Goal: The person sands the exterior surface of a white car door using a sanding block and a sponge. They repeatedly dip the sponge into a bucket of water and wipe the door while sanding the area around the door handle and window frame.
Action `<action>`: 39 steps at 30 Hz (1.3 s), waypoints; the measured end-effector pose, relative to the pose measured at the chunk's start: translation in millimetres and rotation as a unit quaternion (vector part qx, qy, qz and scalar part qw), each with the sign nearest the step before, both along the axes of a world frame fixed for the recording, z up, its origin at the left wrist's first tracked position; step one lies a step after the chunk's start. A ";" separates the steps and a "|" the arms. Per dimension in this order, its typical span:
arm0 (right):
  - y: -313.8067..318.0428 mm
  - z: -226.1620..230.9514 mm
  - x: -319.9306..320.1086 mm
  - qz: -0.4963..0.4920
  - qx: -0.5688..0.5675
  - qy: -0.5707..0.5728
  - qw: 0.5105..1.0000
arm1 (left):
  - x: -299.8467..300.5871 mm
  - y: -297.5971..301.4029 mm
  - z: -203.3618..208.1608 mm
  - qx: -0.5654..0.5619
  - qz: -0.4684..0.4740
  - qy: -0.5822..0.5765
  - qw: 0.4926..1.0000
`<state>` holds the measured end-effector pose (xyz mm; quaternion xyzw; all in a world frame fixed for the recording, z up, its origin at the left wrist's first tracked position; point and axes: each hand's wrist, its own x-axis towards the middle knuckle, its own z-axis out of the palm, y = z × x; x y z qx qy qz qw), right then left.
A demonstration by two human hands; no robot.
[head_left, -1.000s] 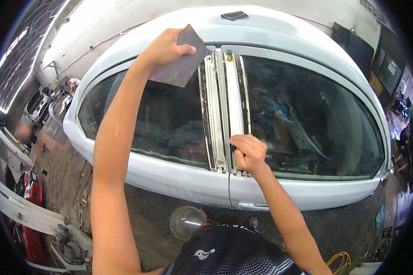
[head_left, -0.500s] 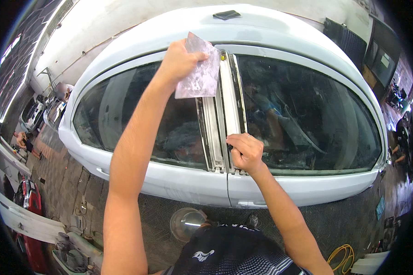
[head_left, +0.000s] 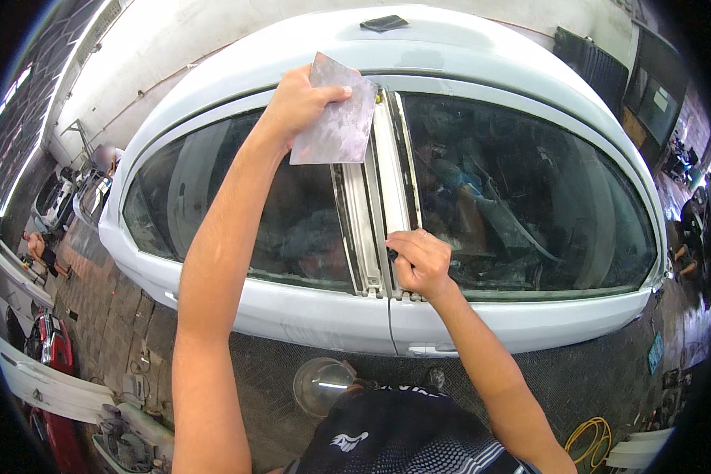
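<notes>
At the top of the door pillar, my left hand (head_left: 294,104) is closed around the edge of a thin flat board (head_left: 338,130), its thumb on the face. Grey and pinkish smears cover the board. Lower down, my right hand (head_left: 423,262) is pinched against the white door pillar (head_left: 393,189) between the two side windows. A small dark bit shows at its fingertips, but what it is stays hidden. The pillar belongs to a white car (head_left: 308,320), whose left side window (head_left: 213,197) and right side window (head_left: 521,197) look dusty.
A dark folded piece (head_left: 384,24) lies on the car's roof. Below the car, a round clear basin (head_left: 324,385) sits on the floor. At lower right is a coiled yellow hose (head_left: 589,442); at left are loose white panels (head_left: 47,375) and another person (head_left: 43,253).
The board in my left hand has shifted slightly left and tilted a little. My right hand has moved only slightly and stays pinched at the pillar.
</notes>
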<state>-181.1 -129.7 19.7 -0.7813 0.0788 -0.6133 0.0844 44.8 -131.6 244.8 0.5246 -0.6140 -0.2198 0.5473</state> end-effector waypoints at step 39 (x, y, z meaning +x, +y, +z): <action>-2.6 -0.7 0.3 0.002 -0.008 -0.011 1.000 | -3.7 10.2 -16.0 -0.027 0.044 -0.025 0.998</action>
